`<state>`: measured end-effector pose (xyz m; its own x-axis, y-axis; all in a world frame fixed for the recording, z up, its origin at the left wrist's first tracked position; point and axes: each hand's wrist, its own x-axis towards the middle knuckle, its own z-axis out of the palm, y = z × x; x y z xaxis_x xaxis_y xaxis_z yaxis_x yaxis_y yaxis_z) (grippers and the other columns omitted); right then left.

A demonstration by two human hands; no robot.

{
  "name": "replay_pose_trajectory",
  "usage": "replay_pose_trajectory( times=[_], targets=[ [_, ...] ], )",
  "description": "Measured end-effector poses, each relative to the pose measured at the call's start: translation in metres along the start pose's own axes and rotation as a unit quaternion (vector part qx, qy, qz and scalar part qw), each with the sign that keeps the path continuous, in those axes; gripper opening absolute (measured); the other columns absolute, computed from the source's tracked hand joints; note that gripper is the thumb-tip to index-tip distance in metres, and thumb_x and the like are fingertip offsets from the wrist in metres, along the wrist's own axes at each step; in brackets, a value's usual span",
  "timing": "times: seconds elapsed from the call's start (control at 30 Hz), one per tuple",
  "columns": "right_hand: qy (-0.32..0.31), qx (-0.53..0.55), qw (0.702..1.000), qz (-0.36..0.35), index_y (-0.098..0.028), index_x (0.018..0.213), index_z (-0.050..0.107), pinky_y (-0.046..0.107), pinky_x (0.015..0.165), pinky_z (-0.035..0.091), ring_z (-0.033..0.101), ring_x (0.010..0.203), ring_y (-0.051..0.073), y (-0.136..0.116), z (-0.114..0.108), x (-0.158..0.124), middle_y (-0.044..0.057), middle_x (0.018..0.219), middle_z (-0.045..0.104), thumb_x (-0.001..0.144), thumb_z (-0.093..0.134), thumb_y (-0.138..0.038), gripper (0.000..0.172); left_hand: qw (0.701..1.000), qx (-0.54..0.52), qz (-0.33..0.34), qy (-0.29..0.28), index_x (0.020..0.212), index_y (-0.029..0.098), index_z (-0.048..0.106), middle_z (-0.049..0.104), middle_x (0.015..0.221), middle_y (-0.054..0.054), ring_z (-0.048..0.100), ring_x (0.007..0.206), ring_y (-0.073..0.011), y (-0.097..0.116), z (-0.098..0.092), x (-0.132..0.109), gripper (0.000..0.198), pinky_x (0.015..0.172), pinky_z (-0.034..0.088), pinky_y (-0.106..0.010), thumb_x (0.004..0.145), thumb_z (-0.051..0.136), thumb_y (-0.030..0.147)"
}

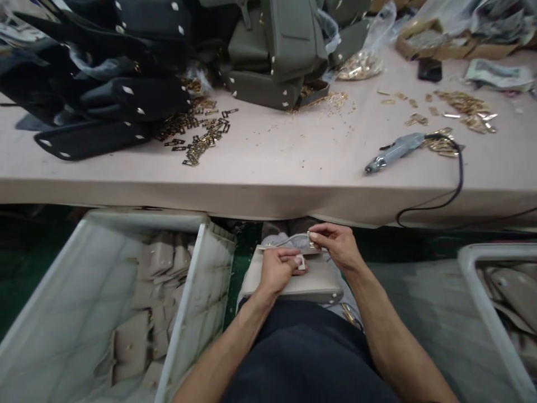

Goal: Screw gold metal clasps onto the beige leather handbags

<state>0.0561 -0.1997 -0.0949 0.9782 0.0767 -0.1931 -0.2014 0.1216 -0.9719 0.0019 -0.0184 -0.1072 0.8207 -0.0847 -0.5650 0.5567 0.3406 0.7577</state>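
Note:
A beige handbag (319,284) lies across my lap, with small metal studs near its lower right edge. My left hand (277,270) rests over the bag, its thumb and fingers pinching a small pale tab (301,261). Just to the right and slightly farther off, my right hand (338,245) is closed on a small gold metal fitting (311,239). A thin pale strap (289,239) curves from the top of the bag toward that fitting. The fingers partly cover both small pieces.
On the table (268,162) lie a grey electric screwdriver (394,153) with a black cable, gold hardware (465,106), black bags (138,98) and dark green bags (289,45). White bins flank me: the left bin (197,280) and right bin (472,285) hold beige pieces.

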Motion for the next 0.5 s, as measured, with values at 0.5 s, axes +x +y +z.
replay_pose_trajectory(
  times=[0.5],
  targets=[
    [-0.066,-0.058,0.989,0.115,-0.017,0.085,0.080,0.030,0.052,0.057,0.064,0.052,0.018,0.019,0.013,-0.023,0.005,0.066,0.071,0.068,0.091,-0.042,0.032,0.999,0.020,0.005,-0.047,0.096,0.003,0.077,0.079,0.079,-0.015,0.078,0.072,-0.0269,0.001,0.000,0.001,0.031,0.070,0.067,-0.037,0.069,0.083,0.018]
  ],
)
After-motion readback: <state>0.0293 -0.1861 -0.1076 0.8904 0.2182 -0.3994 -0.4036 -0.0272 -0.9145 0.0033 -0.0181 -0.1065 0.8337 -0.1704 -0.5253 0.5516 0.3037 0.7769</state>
